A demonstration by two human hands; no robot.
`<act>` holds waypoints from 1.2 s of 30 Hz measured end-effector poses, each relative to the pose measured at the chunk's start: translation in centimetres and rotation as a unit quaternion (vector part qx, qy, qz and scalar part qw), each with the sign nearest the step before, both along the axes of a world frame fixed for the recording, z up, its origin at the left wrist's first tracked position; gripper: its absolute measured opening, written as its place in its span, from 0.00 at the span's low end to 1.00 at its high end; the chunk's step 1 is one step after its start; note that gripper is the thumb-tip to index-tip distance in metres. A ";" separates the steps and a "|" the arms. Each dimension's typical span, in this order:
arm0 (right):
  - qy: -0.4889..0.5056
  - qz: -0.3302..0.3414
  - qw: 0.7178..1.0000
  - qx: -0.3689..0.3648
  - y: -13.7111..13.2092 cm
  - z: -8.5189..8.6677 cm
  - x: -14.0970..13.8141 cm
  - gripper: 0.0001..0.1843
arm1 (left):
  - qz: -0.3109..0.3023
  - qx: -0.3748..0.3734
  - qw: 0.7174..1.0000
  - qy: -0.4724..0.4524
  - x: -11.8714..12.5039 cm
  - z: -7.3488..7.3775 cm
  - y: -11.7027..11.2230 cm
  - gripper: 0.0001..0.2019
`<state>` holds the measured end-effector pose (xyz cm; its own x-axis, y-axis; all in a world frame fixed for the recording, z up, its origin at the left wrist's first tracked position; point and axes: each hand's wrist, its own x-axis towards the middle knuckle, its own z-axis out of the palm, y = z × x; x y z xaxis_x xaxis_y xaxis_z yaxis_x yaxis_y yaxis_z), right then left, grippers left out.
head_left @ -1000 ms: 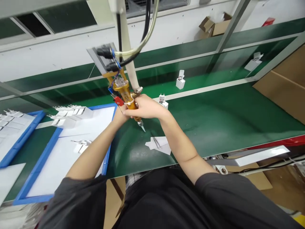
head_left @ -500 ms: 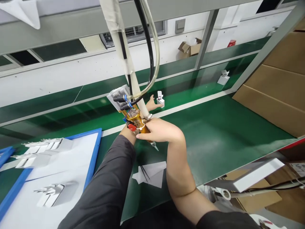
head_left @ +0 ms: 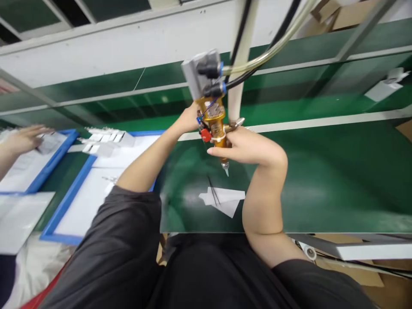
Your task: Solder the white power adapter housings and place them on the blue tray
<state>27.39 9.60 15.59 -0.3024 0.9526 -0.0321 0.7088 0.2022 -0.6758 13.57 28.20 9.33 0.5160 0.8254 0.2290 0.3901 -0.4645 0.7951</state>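
A hanging gold-coloured tool (head_left: 215,122) with hoses and a pointed tip hangs over the green belt (head_left: 322,171). My right hand (head_left: 244,143) is wrapped round its lower body, fingers closed. Behind the tool my left hand (head_left: 188,120) touches its upper part, and most of its fingers are hidden. Below the tip lie tweezers (head_left: 213,196) on a white paper scrap (head_left: 225,201).
A blue-framed white tray (head_left: 96,180) at left carries white plug parts (head_left: 103,139). Another person's hand (head_left: 22,137) reaches over a second blue tray at far left. A white charger part (head_left: 384,86) sits at the far right. A metal frame and cardboard stand behind.
The view has swung left and down. The tool and both my hands stay together. Another person's hand has appeared at far left.
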 end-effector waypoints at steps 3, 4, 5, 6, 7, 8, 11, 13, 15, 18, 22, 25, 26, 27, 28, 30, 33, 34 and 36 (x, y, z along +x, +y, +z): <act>-0.025 -0.011 0.999 0.036 0.2 0.3 -1.1 0.24 | -0.043 -0.040 0.994 0.095 -9.2 2.1 -6.0 0.36; -0.036 -0.011 0.998 0.049 0.3 0.4 -1.5 0.25 | -0.045 -0.061 0.990 0.121 -11.8 2.5 -8.7 0.37; -0.044 -0.005 0.997 0.059 0.4 0.5 -1.9 0.26 | -0.039 -0.087 0.986 0.140 -14.1 2.5 -11.4 0.36; -0.045 0.004 0.997 0.062 0.5 0.6 -2.4 0.26 | -0.039 -0.108 0.982 0.149 -16.0 2.2 -14.1 0.35; -0.038 0.017 0.997 0.061 0.7 0.6 -2.9 0.26 | -0.042 -0.123 0.980 0.152 -17.5 1.7 -16.6 0.34; -0.018 0.029 0.998 0.055 0.8 0.5 -3.5 0.25 | -0.047 -0.134 0.978 0.152 -18.8 0.9 -18.9 0.34; 0.111 0.069 0.991 0.015 1.2 0.0 -6.0 0.22 | -0.058 -0.134 0.980 0.134 -20.6 -2.6 -23.6 0.38; 0.227 0.072 0.971 -0.006 1.3 -0.6 -8.3 0.21 | -0.047 -0.056 0.991 0.110 -20.6 -4.9 -25.3 0.42; 0.328 0.024 0.944 0.001 1.4 -1.3 -10.7 0.20 | -0.023 0.076 0.991 0.109 -19.8 -6.7 -26.3 0.44; 0.415 -0.053 0.908 0.022 1.4 -2.2 -13.6 0.17 | 0.039 0.218 0.966 0.134 -18.3 -8.3 -27.2 0.36; 0.447 -0.098 0.884 0.092 0.7 -3.2 -15.7 0.14 | 0.163 0.204 0.963 0.075 -17.4 -9.6 -27.8 0.31; 0.440 -0.111 0.875 0.166 -0.6 -3.6 -16.9 0.17 | 0.207 0.143 0.964 0.086 -17.5 -10.4 -27.6 0.24; 0.435 -0.113 0.874 0.182 -1.1 -3.7 -17.2 0.18 | 0.208 0.125 0.965 0.100 -17.5 -10.5 -27.5 0.21; 0.432 -0.111 0.874 0.194 -1.6 -3.8 -17.6 0.19 | 0.207 0.108 0.966 0.111 -17.4 -10.6 -27.4 0.20; 0.431 -0.109 0.873 0.203 -2.1 -3.8 -17.9 0.21 | 0.208 0.090 0.967 0.115 -17.3 -10.5 -27.3 0.19; 0.429 -0.104 0.873 0.209 -2.9 -3.8 -18.3 0.23 | 0.209 0.051 0.971 0.107 -17.1 -10.0 -27.2 0.19; 0.413 -0.099 0.883 0.199 -3.9 -3.6 -18.6 0.26 | 0.208 0.023 0.974 0.082 -17.2 -8.7 -27.4 0.19; 0.405 -0.097 0.888 0.194 -4.1 -3.5 -18.6 0.26 | 0.211 0.025 0.974 0.075 -17.4 -8.3 -27.5 0.20; 0.397 -0.095 0.891 0.198 -4.6 -3.4 -18.6 0.24 | 0.218 0.043 0.973 0.064 -18.0 -7.7 -27.8 0.20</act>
